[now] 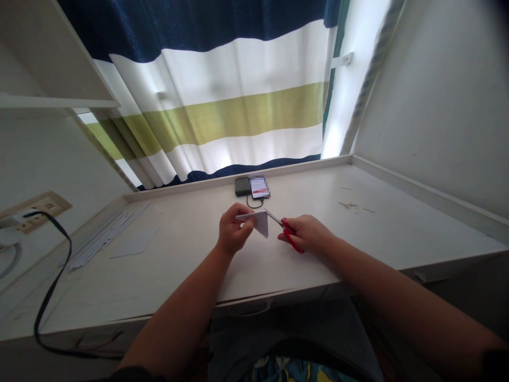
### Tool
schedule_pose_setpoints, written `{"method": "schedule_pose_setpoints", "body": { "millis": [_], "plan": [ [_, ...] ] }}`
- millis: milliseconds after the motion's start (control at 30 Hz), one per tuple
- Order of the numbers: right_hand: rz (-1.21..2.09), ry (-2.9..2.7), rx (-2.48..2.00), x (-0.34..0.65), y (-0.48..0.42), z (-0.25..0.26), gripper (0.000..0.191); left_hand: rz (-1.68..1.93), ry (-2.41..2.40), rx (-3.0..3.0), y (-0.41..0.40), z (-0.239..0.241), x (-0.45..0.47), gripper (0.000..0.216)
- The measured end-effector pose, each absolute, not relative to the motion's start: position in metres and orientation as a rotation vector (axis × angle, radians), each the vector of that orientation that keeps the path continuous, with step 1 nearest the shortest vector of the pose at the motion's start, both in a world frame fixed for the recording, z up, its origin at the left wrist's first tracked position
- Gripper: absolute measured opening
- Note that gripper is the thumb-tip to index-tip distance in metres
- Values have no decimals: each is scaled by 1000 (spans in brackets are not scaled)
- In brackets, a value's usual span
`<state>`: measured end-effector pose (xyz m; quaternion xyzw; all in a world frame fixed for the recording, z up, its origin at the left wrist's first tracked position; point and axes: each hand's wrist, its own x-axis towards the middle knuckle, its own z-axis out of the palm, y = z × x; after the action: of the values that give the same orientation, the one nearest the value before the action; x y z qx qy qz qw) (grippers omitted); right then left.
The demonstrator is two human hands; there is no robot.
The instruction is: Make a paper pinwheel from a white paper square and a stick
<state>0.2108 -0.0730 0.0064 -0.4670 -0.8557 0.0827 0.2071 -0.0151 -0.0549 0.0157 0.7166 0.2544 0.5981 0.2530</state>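
Observation:
My left hand (234, 231) pinches a folded piece of white paper (261, 224) above the desk, its sharp fold pointing to the right. In my right hand (308, 232) is a pair of scissors with red handles (292, 239), fingers through the loops. The blades point up and left, and their tips are at the upper right corner of the paper. Whether the blades touch or have cut the paper there I cannot tell.
A black power bank (242, 187) and a phone (259, 187) joined by a cable lie at the back. White paper strips (105, 239) and a flat sheet (135, 243) are at left, small scraps (349, 204) at right. A black cord (59, 276) hangs from the wall socket (40, 212).

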Motion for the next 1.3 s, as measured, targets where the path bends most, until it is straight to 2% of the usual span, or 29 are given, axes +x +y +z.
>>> {"method": "schedule_pose_setpoints", "body": {
  "millis": [967,1300],
  "plan": [
    [257,-2373,-1406,204,-72,1,54,1561,795,1877,-51,13,-13,5],
    [222,-2155,-1552,214,-64,0,41,1549,798,1807,-51,14,-12,9]
  ]
}}
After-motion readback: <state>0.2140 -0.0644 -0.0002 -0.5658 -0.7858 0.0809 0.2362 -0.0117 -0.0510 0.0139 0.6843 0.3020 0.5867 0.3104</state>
